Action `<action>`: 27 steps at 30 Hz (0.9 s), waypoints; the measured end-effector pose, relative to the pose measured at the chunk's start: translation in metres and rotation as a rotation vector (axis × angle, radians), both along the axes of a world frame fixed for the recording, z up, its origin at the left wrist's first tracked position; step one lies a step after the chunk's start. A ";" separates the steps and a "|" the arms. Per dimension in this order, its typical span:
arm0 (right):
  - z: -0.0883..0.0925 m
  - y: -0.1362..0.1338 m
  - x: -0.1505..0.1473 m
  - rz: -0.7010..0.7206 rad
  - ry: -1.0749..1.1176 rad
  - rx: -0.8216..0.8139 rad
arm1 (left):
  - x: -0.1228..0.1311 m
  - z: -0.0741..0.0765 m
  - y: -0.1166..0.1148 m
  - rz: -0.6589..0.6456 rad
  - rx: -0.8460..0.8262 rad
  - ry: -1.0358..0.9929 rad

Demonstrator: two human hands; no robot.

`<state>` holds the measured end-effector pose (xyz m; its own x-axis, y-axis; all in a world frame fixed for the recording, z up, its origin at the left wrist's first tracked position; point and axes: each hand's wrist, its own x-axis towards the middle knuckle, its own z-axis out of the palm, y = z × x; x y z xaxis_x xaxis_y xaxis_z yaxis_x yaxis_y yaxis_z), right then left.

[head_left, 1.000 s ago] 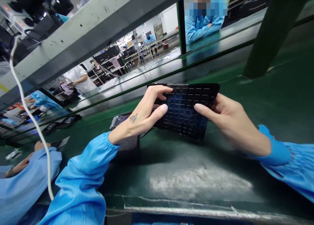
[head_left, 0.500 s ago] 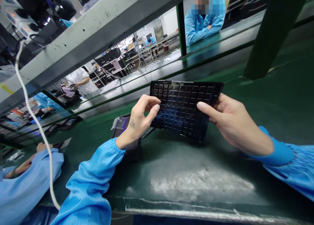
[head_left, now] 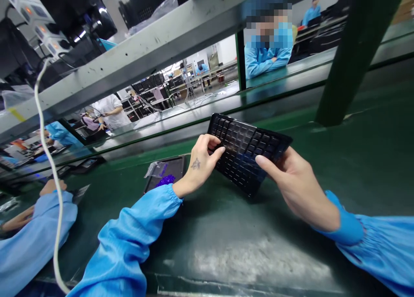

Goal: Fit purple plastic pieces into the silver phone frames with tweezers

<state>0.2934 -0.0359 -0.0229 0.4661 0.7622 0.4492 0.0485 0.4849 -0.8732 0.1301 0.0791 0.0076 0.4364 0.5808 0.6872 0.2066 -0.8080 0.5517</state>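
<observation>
We hold a black keyboard (head_left: 247,159) tilted over the green counter (head_left: 258,249), fingers (head_left: 219,150) of our left hand (head_left: 200,165) and right hand (head_left: 293,180) clamped on opposite edges.

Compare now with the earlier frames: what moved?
The black keyboard panel has turned clockwise as seen from the head camera. The left hand has moved clear of the black tray, showing more of the purple pieces beside the clear plastic bag. Nothing was let go: the right hand and left hand both stay on the panel.
</observation>
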 end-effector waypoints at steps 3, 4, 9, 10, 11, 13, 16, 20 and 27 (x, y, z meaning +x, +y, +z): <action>0.000 -0.001 -0.001 -0.003 -0.002 -0.005 | 0.004 -0.001 -0.002 -0.013 -0.046 -0.032; 0.000 -0.001 -0.002 -0.002 -0.005 -0.006 | 0.005 -0.001 -0.003 -0.017 -0.066 -0.042; 0.001 -0.001 -0.001 0.003 -0.005 0.009 | 0.008 -0.002 -0.002 -0.064 -0.147 -0.052; 0.002 -0.001 0.000 0.000 0.004 0.014 | 0.006 -0.001 -0.001 -0.089 -0.160 -0.067; 0.003 -0.001 0.001 0.001 0.017 0.018 | 0.004 0.000 0.000 -0.123 -0.174 -0.097; 0.006 -0.001 0.004 0.023 0.052 0.018 | -0.003 0.004 0.001 -0.211 -0.207 -0.183; 0.009 -0.002 0.005 0.076 0.104 -0.013 | -0.016 0.016 -0.001 -0.316 -0.221 -0.227; 0.008 -0.001 0.004 0.092 0.100 -0.017 | -0.028 0.032 -0.009 -0.355 -0.163 -0.078; 0.002 0.002 0.003 0.094 0.035 0.009 | -0.035 0.048 -0.014 -0.310 0.049 0.173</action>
<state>0.2962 -0.0341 -0.0204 0.4081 0.7994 0.4409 -0.0287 0.4940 -0.8690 0.0949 0.0648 0.0559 0.6991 0.3711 0.6112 0.0347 -0.8714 0.4893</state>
